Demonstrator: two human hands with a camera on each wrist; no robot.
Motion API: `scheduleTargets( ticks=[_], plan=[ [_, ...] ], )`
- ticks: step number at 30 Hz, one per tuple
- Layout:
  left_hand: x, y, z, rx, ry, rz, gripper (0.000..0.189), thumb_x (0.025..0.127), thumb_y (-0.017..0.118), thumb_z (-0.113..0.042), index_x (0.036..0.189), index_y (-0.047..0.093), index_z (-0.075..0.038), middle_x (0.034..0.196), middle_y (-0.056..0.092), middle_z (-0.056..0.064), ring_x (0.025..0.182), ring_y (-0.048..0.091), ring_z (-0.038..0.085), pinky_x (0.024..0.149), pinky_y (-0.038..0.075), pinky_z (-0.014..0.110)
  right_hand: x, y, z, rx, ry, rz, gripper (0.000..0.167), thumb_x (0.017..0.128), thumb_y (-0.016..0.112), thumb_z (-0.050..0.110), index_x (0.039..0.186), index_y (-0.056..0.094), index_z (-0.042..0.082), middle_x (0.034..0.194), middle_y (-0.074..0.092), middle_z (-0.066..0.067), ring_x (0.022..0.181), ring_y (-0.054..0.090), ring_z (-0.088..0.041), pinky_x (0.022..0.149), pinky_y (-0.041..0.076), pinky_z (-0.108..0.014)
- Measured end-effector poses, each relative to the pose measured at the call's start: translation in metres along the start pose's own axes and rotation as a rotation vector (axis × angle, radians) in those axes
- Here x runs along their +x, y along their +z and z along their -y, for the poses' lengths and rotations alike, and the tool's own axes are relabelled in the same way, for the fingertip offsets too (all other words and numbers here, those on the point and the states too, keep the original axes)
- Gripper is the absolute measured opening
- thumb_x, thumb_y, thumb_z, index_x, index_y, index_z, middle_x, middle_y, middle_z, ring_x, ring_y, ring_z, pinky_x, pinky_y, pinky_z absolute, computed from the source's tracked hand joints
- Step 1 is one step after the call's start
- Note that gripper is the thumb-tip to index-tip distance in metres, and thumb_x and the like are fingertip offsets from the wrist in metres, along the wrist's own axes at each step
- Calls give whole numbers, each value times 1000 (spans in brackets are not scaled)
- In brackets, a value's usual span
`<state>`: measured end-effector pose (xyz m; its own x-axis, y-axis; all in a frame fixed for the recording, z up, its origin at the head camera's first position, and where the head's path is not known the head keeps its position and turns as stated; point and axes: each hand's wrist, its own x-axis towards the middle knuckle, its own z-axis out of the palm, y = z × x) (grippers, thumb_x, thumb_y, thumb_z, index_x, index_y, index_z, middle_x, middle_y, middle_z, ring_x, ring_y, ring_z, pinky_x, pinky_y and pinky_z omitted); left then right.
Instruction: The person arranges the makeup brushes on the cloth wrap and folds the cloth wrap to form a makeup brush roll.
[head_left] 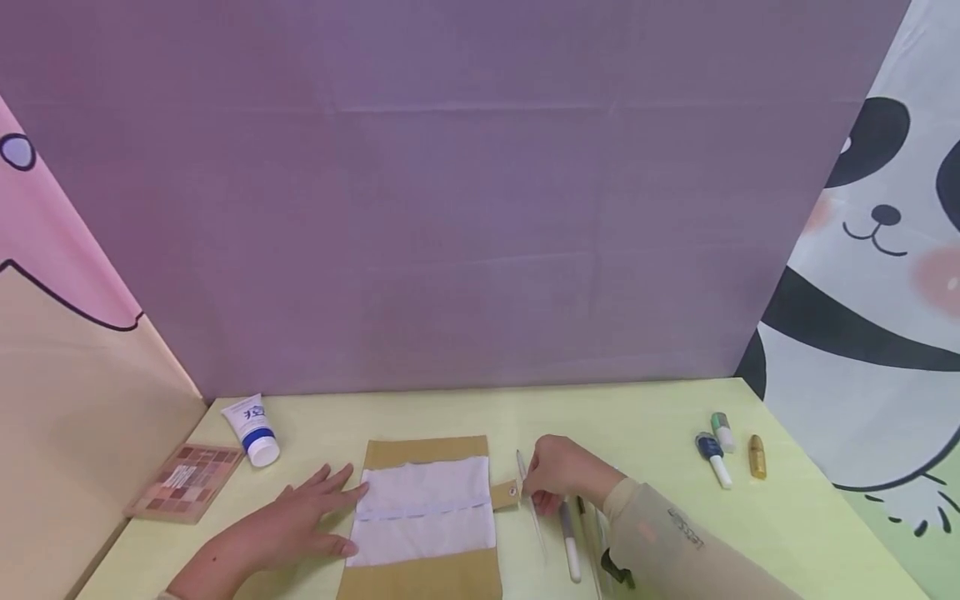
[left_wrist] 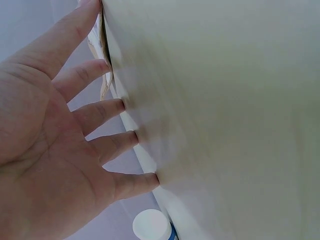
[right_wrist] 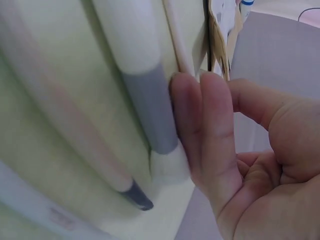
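Note:
A tan cloth case [head_left: 431, 579] with a white pocketed lining lies unfolded on the table. My left hand [head_left: 307, 517] is spread flat at its left edge; in the left wrist view the fingers are straight and apart, fingertips down at the surface. My right hand [head_left: 555, 479] is beside the case's snap strap [head_left: 505, 495], fingers curled, pinching a thin pale stick [head_left: 538, 533] right by the strap's end. The other fingers hide the pinch in the right wrist view. A thick white and grey stick [right_wrist: 150, 105] lies just beside those fingers.
More slim sticks [head_left: 588, 542] lie under my right forearm. A white tube with a blue band [head_left: 251, 429] and an eyeshadow palette [head_left: 187, 482] sit at the left. On the right are a dark-blue bottle [head_left: 708, 447], a green-and-white bottle [head_left: 722, 432] and an amber one [head_left: 757, 458].

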<state>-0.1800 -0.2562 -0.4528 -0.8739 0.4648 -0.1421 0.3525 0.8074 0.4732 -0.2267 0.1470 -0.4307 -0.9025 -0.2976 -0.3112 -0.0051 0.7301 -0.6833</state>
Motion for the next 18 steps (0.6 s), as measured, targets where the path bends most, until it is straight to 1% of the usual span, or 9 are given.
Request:
scheduleTargets(
  ticks=[3,5,7,9,12,16,18],
  plan=[
    [0,1,1,-5,4,0,85,86,81,-52,157,55,-14,172,33,29,157,19,65,110,14,94,3,-1,1,-58,-10,-11,17,85,71,-2,70,68,3,63,73,-10,54,75,-20,64,65,-30],
    [0,0,1,-14,1,5,85,86,82,-52,157,55,-13,172,33,29,157,18,66,110,14,94,4,-1,3,-99,-20,-9,20,83,69,-1,64,67,3,59,72,-9,53,74,-18,70,63,-27],
    [0,0,1,-18,-5,9,85,86,82,-52,157,55,-14,172,32,29,157,18,66,110,13,94,6,-1,5,-123,-28,-8,23,83,71,2,60,68,3,57,72,-9,52,74,-17,75,61,-26],
    [1,-1,1,-18,-10,9,85,86,82,-52,157,55,-14,172,32,29,157,18,66,110,13,94,7,-1,7,-138,-31,-11,25,85,73,6,60,68,2,56,72,-11,50,73,-18,76,60,-26],
    [1,-2,1,-12,-11,6,85,86,82,-52,157,55,-15,172,33,28,157,18,65,110,13,94,9,-1,10,-144,-29,-18,28,86,77,12,63,69,0,58,72,-13,49,73,-20,70,63,-28],
    [2,-1,1,-7,-8,3,85,86,82,-53,157,55,-15,172,33,29,157,19,66,110,14,94,10,-1,12,-155,-23,-27,26,84,76,12,62,67,0,59,73,-14,46,72,-21,59,62,-29],
    [2,-1,1,-11,-7,3,85,86,82,-52,157,55,-14,172,33,29,157,18,66,110,13,94,11,-2,11,-151,-15,-29,25,83,75,12,63,67,0,60,73,-15,47,72,-22,59,62,-29]
  ],
)
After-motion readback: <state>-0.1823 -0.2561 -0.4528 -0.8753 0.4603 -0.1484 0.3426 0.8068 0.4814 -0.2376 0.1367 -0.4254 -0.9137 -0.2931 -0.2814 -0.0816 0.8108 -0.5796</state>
